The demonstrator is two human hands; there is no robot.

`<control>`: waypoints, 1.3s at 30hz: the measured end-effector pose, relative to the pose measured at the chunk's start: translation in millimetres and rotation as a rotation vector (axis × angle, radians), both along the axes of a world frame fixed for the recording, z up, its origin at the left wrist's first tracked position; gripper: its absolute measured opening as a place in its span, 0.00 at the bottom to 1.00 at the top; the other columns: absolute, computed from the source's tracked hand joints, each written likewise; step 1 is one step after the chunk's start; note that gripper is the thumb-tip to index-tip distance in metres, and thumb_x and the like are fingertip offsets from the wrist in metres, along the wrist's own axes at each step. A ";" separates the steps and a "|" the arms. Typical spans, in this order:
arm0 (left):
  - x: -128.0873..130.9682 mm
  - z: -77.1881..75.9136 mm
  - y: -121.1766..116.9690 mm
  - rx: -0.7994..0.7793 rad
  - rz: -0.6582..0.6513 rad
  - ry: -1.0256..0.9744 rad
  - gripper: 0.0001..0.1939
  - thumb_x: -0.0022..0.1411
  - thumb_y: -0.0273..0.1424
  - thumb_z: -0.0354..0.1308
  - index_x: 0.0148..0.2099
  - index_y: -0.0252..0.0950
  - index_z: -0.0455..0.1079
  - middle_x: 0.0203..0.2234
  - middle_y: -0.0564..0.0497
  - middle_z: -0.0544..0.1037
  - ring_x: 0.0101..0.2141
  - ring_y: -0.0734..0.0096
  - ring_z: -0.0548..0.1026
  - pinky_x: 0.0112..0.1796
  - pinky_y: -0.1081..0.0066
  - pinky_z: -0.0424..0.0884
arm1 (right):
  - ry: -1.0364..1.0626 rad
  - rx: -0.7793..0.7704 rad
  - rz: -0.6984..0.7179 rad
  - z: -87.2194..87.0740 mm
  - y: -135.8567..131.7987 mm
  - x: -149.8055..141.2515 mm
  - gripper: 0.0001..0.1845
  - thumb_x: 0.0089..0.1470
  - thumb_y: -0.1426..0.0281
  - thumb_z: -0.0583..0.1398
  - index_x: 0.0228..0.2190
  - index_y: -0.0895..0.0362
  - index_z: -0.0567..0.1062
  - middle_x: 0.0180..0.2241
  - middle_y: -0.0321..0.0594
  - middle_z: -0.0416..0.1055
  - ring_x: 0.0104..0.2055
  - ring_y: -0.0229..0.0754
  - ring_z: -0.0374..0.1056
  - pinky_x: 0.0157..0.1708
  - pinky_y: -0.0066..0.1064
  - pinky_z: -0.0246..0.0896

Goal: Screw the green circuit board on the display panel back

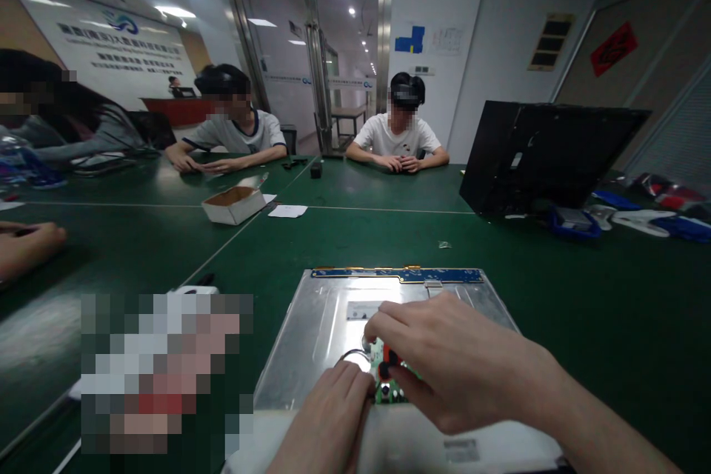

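Note:
A silvery metal panel (pixel 300 333), like the back of a screen, lies in front of me with a blue strip board (pixel 389 275) along its far edge. Near its front is a green circuit board (pixel 383 392), largely covered by my hands. My left hand (pixel 338 404) is closed, its curled fingers at the board's left edge. Above the board, my right hand (pixel 444 355) is bent over with finger and thumb closed around a small red-and-black tool (pixel 387 364); its tip is hidden. A thin dark wire (pixel 352 352) curves beside my left fingertips.
A black monitor-like casing (pixel 544 155) stands at the right, with blue and white parts (pixel 638 221) beside it. An open white box (pixel 233 206) and paper (pixel 287 211) lie on the green table (pixel 389 229). Several people sit around; another person's hand (pixel 33 244) is at the left.

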State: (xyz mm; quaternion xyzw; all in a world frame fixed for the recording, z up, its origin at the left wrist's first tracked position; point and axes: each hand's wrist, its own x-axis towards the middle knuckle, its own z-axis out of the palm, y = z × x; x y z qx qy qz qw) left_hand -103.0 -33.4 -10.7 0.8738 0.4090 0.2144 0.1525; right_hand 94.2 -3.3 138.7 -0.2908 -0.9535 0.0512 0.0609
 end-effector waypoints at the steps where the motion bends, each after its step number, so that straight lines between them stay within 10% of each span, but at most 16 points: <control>1: -0.5 0.7 -0.3 -0.015 0.004 0.009 0.14 0.56 0.18 0.47 0.43 0.37 0.63 0.39 0.45 0.73 0.39 0.57 0.71 0.39 0.60 0.69 | -0.003 -0.003 -0.003 -0.3 0.6 -0.4 0.06 0.54 0.70 0.55 0.36 0.57 0.65 0.34 0.38 0.71 0.28 0.38 0.62 0.21 0.31 0.44; 39: -2.6 -7.2 5.3 0.101 0.019 0.091 0.12 0.55 0.18 0.51 0.39 0.37 0.68 0.34 0.48 0.75 0.34 0.59 0.73 0.33 0.65 0.69 | -0.033 -0.053 -0.030 1.7 1.2 0.9 0.07 0.54 0.67 0.57 0.36 0.55 0.64 0.33 0.36 0.71 0.28 0.39 0.64 0.21 0.31 0.45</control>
